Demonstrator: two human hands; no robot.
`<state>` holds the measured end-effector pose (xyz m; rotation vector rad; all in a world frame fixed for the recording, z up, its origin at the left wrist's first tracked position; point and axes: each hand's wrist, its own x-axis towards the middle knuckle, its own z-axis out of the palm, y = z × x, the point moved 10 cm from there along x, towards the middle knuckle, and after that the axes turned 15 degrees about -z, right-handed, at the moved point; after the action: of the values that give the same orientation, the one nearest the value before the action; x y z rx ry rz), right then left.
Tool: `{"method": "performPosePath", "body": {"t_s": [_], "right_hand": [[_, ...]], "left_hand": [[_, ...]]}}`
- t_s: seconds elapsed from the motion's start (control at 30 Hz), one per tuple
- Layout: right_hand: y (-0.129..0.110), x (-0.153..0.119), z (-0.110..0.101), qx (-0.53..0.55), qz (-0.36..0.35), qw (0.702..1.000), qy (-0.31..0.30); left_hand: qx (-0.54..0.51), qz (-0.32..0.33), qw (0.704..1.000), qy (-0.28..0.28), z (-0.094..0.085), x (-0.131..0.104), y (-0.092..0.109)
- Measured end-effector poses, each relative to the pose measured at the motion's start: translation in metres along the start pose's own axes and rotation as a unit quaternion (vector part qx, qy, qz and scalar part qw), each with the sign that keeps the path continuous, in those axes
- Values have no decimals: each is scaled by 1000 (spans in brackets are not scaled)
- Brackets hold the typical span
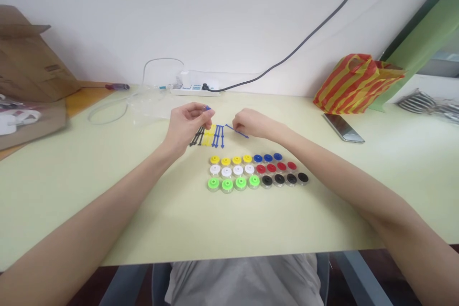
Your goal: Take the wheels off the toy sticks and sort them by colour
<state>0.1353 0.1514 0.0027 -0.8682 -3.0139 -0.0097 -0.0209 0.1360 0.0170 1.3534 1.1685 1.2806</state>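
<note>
My left hand is closed in a pinch above the left end of a row of thin arrow-shaped sticks. Between its thumb and finger shows a small blue piece; the rest of it is hidden. My right hand has its fingers curled down at a single blue arrow-shaped stick, which lies slanted at its fingertips. Between the hands lie black sticks, yellow sticks and blue sticks side by side. Closer to me, round pieces stand in three rows, including yellow, white and green ones.
Blue, red and black round pieces continue the rows rightward. A phone and striped bag are at right. A power strip lies by the wall; a screwdriver and cardboard box are left.
</note>
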Motion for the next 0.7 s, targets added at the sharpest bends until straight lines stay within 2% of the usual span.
{"method": "performPosePath", "body": {"t_s": [0.3,0.7], "right_hand": [[-4,2,2,80,-10,996,26],[-16,10,6,74,-51,994,57]], "left_hand": [[-4,-2,1000,5,-1,2,-2],[8,7,1000,-4,2,-1,2]]}}
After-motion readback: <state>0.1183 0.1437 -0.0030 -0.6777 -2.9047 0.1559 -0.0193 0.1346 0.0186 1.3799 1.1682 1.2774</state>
